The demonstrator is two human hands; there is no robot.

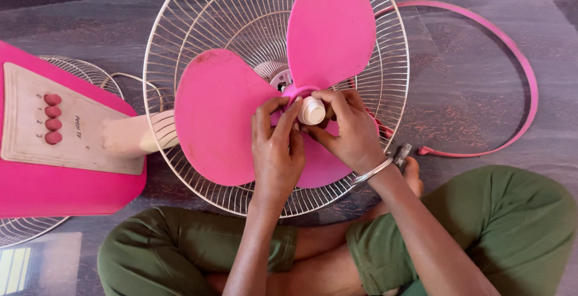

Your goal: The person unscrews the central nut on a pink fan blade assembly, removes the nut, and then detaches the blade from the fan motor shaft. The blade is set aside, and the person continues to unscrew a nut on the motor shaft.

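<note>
Both hands, left hand (277, 145) and right hand (348, 129), pinch the white hub cap (312, 111) at the centre of the pink fan blade (226, 115), over the wire guard (229, 19). Cross-threading or a slipped grip could probably jam the cap.

The third pink plastic fan blade (322, 166) lies mostly hidden under the left hand (276, 151) and right hand (349, 130). The round white wire guard (180, 25) and the pink fan base with its beige switch panel (60, 188) run off the picture's edges. A dark metal tool (401, 153) shows only its tip behind the right wrist.
</note>
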